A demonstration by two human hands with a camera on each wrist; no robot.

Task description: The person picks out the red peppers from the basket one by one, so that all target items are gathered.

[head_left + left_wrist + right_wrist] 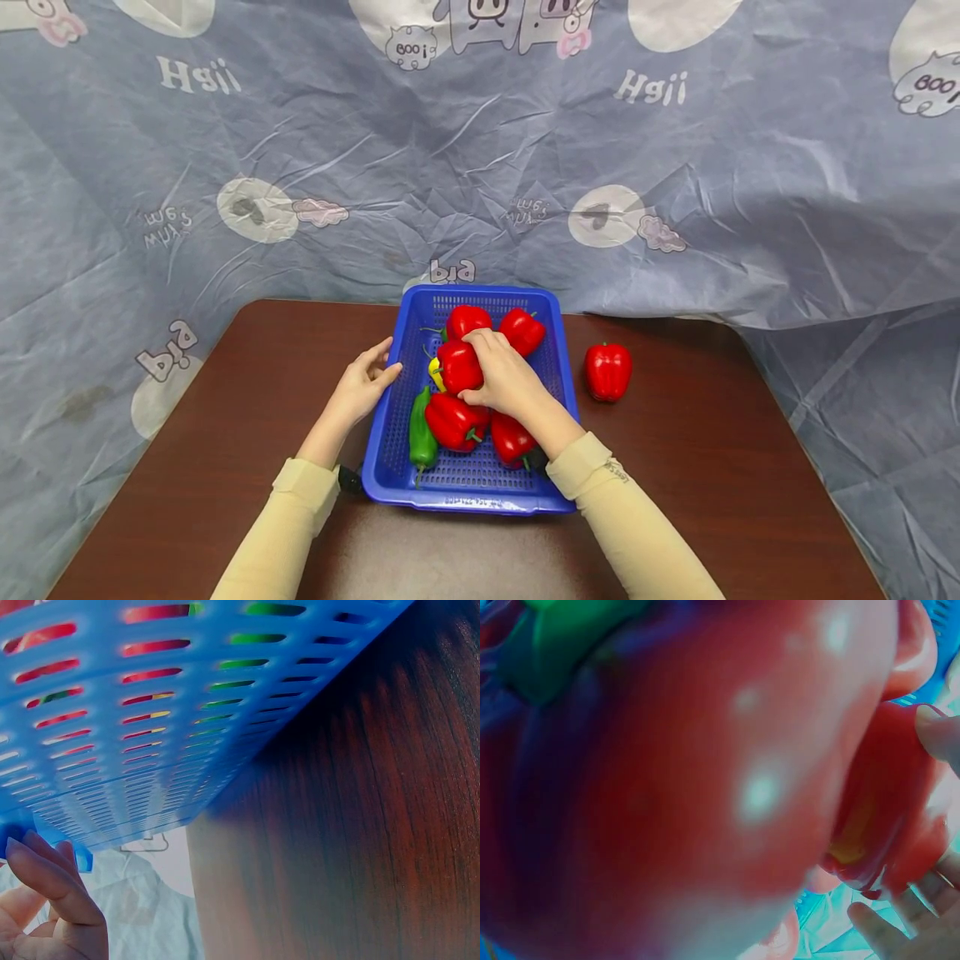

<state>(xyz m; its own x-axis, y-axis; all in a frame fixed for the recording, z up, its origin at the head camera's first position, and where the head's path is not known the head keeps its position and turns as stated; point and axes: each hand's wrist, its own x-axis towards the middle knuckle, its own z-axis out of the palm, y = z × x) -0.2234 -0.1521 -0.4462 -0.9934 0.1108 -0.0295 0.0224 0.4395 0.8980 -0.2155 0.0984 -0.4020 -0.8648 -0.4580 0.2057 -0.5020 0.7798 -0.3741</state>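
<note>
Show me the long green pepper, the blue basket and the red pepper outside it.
Long green pepper [422,432], head view: mid-body.
Blue basket [472,502], head view: front rim.
Red pepper outside [608,373], head view: mid-body.

the rumpled blue-grey printed cloth [465,225] bears white lettering that looks like "hgii", once toward half past ten and once toward one o'clock from the rectangular blue plastic basket [468,503]. white cloud-shaped bubbles [411,47] on it read "boo!" near twelve and two o'clock. flipped letters resembling "pig" stand toward twelve and nine. raised characters on the basket's six o'clock rim and dark lettering on the pale yellow cloth right sleeve [637,508] are too small to read.
</note>
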